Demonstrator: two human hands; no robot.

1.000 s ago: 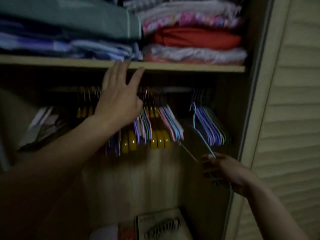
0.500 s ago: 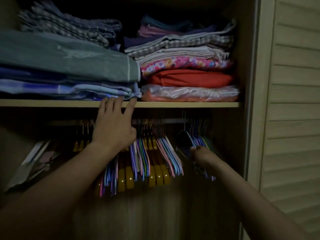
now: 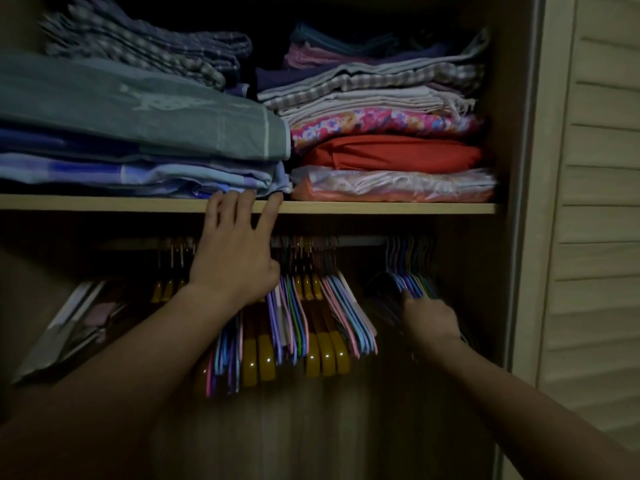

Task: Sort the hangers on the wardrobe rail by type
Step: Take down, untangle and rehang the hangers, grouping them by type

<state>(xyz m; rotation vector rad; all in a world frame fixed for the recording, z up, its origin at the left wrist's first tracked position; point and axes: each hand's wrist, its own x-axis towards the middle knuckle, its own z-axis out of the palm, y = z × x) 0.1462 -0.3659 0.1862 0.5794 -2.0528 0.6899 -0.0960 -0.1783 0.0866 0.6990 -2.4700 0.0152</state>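
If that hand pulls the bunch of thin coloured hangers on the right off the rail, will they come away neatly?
Probably not neatly. The thin coloured hangers hang packed together on the rail, so their hooks may well tangle. They look slim and light, so the right hand gripping them should lift several easily. Loose ones would likely swing or slide along the rail.

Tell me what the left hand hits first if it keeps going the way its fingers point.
The left hand points up; its fingers already reach the shelf edge. Going on, it would probably meet the folded blue cloth stacked just above, though depth is unclear.
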